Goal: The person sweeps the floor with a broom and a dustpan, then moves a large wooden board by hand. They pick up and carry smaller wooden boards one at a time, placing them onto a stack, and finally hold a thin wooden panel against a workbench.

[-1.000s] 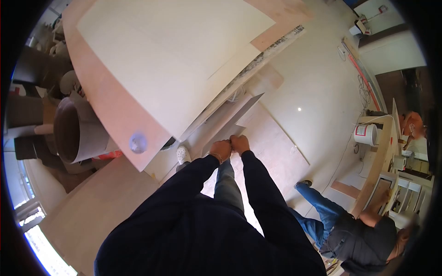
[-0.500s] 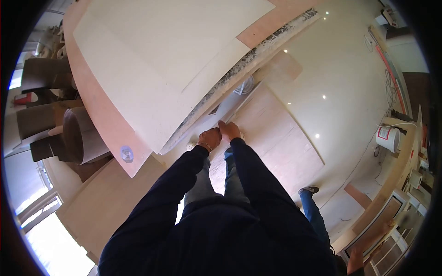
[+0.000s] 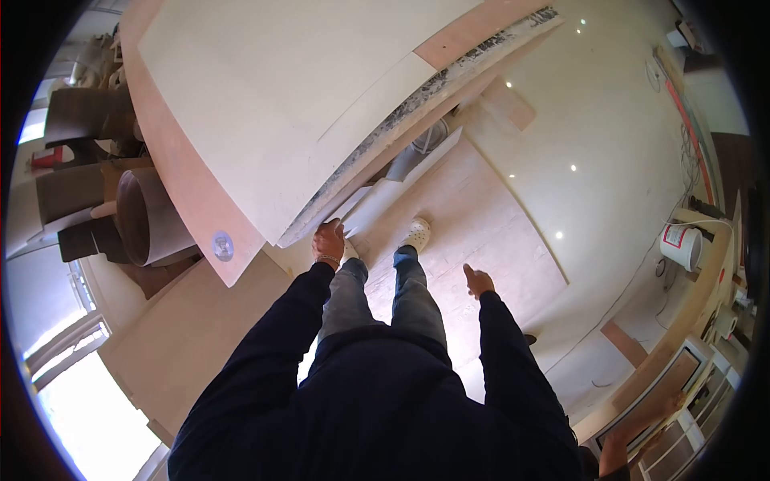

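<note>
My left hand (image 3: 328,240) is closed at the near corner of a thin pale sheet (image 3: 370,207), low beside the table's edge; the exact grip is partly hidden by the fingers. The sheet runs away under the table's side and has a bent-up edge. Off to the right, over a large pinkish board (image 3: 497,216) on the floor, hangs my right hand (image 3: 480,282). Its thumb stands apart from loosely curled fingers, and I see nothing between them. Above my left hand is the table (image 3: 385,132) with a smeared edge, topped by a large cream sheet (image 3: 265,104).
Large rolls of sheet (image 3: 148,216) lie at the left. A round grey-white container (image 3: 431,135) sits beside the table's underside. On the right are a white bucket (image 3: 681,246), cables (image 3: 690,168) and another person's arm (image 3: 616,455). My light clogs (image 3: 416,234) stand on the board.
My hands were together at the pale sheet; the right has let go and swung right and back. My left hand has shifted left, and the sheet's edge has bent up.
</note>
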